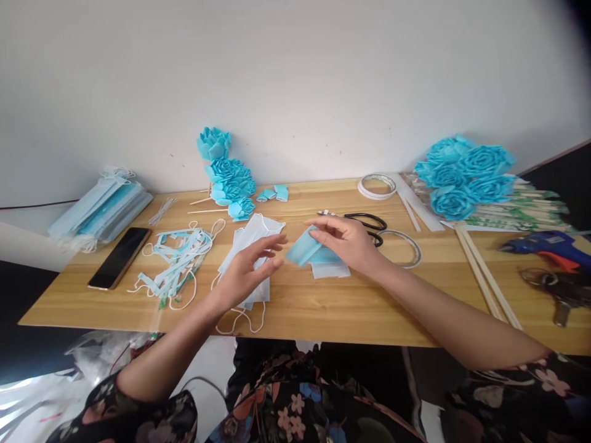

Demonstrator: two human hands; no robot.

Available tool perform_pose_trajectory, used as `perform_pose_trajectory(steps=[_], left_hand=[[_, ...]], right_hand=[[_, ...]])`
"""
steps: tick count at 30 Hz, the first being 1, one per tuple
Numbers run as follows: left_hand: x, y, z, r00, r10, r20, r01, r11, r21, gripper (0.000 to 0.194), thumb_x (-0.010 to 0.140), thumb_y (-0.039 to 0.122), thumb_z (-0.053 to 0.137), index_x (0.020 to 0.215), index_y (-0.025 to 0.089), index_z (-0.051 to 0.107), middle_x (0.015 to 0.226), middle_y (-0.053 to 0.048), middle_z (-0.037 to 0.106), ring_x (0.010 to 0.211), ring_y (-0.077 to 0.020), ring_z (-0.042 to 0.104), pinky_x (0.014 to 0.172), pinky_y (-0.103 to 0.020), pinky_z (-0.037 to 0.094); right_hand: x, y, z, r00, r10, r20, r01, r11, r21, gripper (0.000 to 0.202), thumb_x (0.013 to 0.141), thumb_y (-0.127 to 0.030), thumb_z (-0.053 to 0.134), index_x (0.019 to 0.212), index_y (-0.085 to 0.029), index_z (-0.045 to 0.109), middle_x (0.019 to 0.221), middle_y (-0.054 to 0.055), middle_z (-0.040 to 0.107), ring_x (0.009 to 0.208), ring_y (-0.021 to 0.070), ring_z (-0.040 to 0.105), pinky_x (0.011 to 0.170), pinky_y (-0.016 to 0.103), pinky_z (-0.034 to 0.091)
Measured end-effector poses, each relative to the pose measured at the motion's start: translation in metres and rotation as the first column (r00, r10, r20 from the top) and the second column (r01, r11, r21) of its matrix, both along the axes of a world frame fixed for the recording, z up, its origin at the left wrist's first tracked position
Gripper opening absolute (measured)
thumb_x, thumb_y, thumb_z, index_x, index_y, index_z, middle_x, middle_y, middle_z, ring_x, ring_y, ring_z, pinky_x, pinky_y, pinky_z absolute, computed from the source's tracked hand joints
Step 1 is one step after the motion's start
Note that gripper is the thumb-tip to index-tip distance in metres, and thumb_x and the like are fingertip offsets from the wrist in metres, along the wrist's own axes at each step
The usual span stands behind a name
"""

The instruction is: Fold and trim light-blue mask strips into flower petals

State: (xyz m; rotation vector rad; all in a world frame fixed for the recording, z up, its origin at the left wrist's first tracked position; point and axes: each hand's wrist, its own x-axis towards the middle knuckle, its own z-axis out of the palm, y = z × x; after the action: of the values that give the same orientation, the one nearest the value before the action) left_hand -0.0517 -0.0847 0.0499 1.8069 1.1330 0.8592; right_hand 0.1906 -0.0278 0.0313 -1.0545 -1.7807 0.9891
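Between the thumb and fingers of my right hand (348, 241) is a blue piece of mask fabric (302, 246), held just above the table. More blue and white fabric pieces (331, 269) lie beneath that hand. My left hand (252, 271) is over the white and pale blue face masks (249, 237), its fingers apart and pointing at the blue piece without touching it. Behind my right hand lie scissors (369, 220) with black handles, their blades partly hidden.
At the left are a mask stack (99, 209), a phone (119, 258) and cut-off strips with ear loops (178, 261). Blue fabric flowers (231, 178) stand by the wall; more flowers (466, 172) lie right. Tape rolls (377, 186), wooden sticks (487, 277), a glue gun (545, 244) and keys (561, 292) lie rightward.
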Motion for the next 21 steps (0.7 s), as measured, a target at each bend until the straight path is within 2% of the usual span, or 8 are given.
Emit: perform_pose_trajectory(steps=[2,4,6,8,11,14,18,21], left_hand=[[0.017,0.015,0.000,0.997,-0.046,0.056,0.048,0.998,-0.030,0.056,0.086,0.039,0.067,0.139,0.023,0.053,0.134,-0.012,0.062,0.118,-0.0254,0.059,0.099,-0.040,0.049],[0.032,0.033,0.000,0.997,-0.046,0.059,0.048,0.998,-0.033,0.053,0.078,0.036,0.075,0.128,0.023,0.062,0.125,-0.010,0.067,0.113,-0.0267,0.061,0.093,-0.038,0.049],[0.043,0.052,-0.001,0.999,-0.002,0.051,0.005,0.999,-0.054,0.028,0.077,0.036,0.074,0.098,0.017,0.073,0.095,-0.006,0.073,0.089,-0.0224,0.065,0.080,-0.033,0.050],[0.051,0.070,-0.002,0.991,0.073,0.111,-0.059,0.990,-0.130,0.024,0.077,0.038,0.071,0.075,0.014,0.070,0.071,-0.004,0.068,0.069,-0.0167,0.061,0.067,-0.030,0.048],[0.059,0.089,-0.005,0.925,0.169,0.340,-0.087,0.966,-0.244,0.032,0.072,0.043,0.075,0.080,0.013,0.070,0.072,-0.005,0.068,0.065,-0.0153,0.060,0.062,-0.028,0.048],[0.062,0.096,-0.012,0.845,0.201,0.496,-0.042,0.949,-0.312,0.042,0.070,0.050,0.076,0.085,0.011,0.070,0.076,-0.008,0.070,0.067,-0.0164,0.063,0.062,-0.029,0.049],[0.062,0.093,-0.023,0.821,0.200,0.535,-0.021,0.947,-0.321,0.043,0.074,0.051,0.074,0.088,0.011,0.071,0.081,-0.009,0.071,0.073,-0.0175,0.065,0.067,-0.030,0.050],[0.061,0.091,-0.028,0.822,0.212,0.529,-0.034,0.945,-0.326,0.041,0.074,0.050,0.075,0.089,0.012,0.073,0.082,-0.008,0.072,0.074,-0.0178,0.064,0.069,-0.031,0.051]], right_hand=[[-0.003,0.000,0.007,1.000,0.019,0.012,-0.019,1.000,-0.005,0.033,0.085,-0.038,0.065,0.114,-0.024,0.072,0.079,0.000,0.068,0.064,0.0127,0.055,0.057,0.026,0.042],[-0.007,0.002,0.017,0.999,0.031,0.008,-0.031,0.999,-0.015,0.035,0.084,-0.036,0.066,0.116,-0.023,0.070,0.080,0.000,0.068,0.064,0.0118,0.055,0.058,0.026,0.044],[-0.010,0.008,0.025,1.000,0.020,-0.020,-0.021,1.000,-0.010,0.037,0.083,-0.036,0.066,0.117,-0.022,0.069,0.080,0.000,0.066,0.064,0.0115,0.054,0.060,0.026,0.045],[-0.012,0.017,0.031,0.996,-0.012,-0.092,0.011,1.000,-0.009,0.039,0.085,-0.039,0.065,0.120,-0.023,0.068,0.081,0.001,0.066,0.068,0.0123,0.057,0.063,0.026,0.049],[-0.010,0.030,0.028,0.963,-0.068,-0.262,0.050,0.996,-0.072,0.045,0.091,-0.050,0.054,0.127,-0.024,0.063,0.093,0.004,0.068,0.085,0.0160,0.064,0.075,0.030,0.054],[-0.005,0.037,0.015,0.917,-0.056,-0.394,-0.018,0.983,-0.180,0.050,0.093,-0.056,0.048,0.131,-0.025,0.059,0.108,0.006,0.069,0.099,0.0186,0.065,0.084,0.033,0.056],[-0.004,0.036,0.000,0.925,0.014,-0.379,-0.118,0.960,-0.253,0.053,0.089,-0.056,0.057,0.131,-0.023,0.059,0.112,0.007,0.070,0.101,0.0197,0.066,0.089,0.035,0.055],[-0.008,0.033,-0.004,0.949,0.030,-0.315,-0.115,0.960,-0.255,0.053,0.086,-0.054,0.062,0.129,-0.023,0.059,0.115,0.007,0.070,0.104,0.0207,0.066,0.090,0.036,0.055]])
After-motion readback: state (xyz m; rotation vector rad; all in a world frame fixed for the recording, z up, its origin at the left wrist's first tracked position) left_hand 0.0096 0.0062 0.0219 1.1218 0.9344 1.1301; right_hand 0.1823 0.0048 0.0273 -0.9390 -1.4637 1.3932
